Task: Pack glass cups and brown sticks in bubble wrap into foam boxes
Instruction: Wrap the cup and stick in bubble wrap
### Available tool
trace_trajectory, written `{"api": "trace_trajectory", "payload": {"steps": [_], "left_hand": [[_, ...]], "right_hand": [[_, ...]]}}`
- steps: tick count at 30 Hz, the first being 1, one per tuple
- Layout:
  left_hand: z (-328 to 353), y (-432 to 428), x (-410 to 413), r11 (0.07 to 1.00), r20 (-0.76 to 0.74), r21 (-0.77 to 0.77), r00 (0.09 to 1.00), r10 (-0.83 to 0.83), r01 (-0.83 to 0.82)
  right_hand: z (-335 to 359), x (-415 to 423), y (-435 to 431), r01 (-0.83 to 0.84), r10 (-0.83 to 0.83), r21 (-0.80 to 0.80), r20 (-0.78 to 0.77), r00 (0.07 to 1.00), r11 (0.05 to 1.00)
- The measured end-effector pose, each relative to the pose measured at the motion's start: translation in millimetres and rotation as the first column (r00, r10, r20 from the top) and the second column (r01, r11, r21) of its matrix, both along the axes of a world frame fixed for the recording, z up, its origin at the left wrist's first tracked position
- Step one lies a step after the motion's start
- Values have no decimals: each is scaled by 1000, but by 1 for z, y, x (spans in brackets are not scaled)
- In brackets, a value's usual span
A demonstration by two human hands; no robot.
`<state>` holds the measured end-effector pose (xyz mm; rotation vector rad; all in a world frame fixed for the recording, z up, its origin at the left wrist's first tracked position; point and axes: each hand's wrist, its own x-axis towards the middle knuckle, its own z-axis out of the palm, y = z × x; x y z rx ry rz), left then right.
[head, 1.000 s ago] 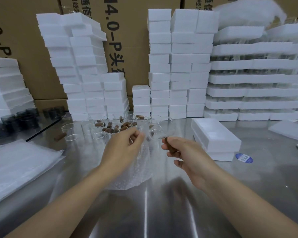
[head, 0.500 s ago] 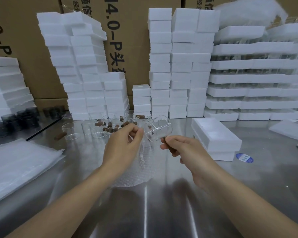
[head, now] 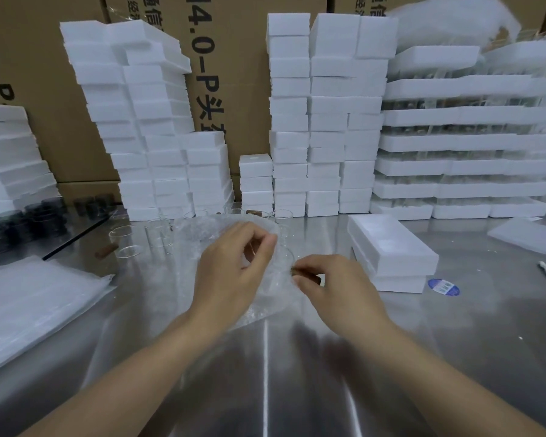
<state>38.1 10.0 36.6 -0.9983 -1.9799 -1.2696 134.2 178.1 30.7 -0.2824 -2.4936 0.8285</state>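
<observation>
pinches the upper edge of the bubble wrap [head: 202, 238] with the left hand [head: 234, 272], thumb and fingertips curled together on the film, other fingers bent. holds that sheet up over the steel table [head: 265, 373], dead centre in view, lower edge trailing down toward 6 o'clock. grips a brown stick [head: 308, 275] in the right hand [head: 341, 291], thumb and forefinger closed round it, at 3 o'clock of the left hand and right against the wrap. curved clear rim between the two hands, perhaps a glass cup behind the film: cannot tell for sure.

at 10 o'clock of the hands: empty glass cups [head: 122, 239] upright on the table, with a loose stick [head: 106, 250] lying just beside them at their 8 o'clock. at 12 o'clock, just past the wrap: more clear cups, some with brown pieces inside, mostly hidden.

at 3 o'clock: two closed foam boxes [head: 391, 247], one on the other, near the right hand; a blue sticker [head: 443, 287] flat on the table at their 4 o'clock. at 2 o'clock, well apart: a single foam lid [head: 524, 236] lying flat.

along the back from 11 to 1 o'clock: tall foam stacks [head: 322, 121] against cardboard cartons [head: 234, 74]. at 9 o'clock: a pile of spare sheets [head: 29, 310] of wrap; beyond it, at 10 o'clock, dark cups [head: 29, 222] in short stacks.
</observation>
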Motion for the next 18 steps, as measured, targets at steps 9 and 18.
{"api": "trace_trajectory", "payload": {"steps": [9, 18], "left_hand": [[-5, 10, 13, 979, -541, -97, 835, 98, -177], [4, 3, 2, 980, -38, 132, 988, 152, -146]], "right_hand": [[0, -4, 0, -100, 87, -189, -77, 993, 977], [10, -1, 4, -156, 61, -526, -193, 979, 836]]}}
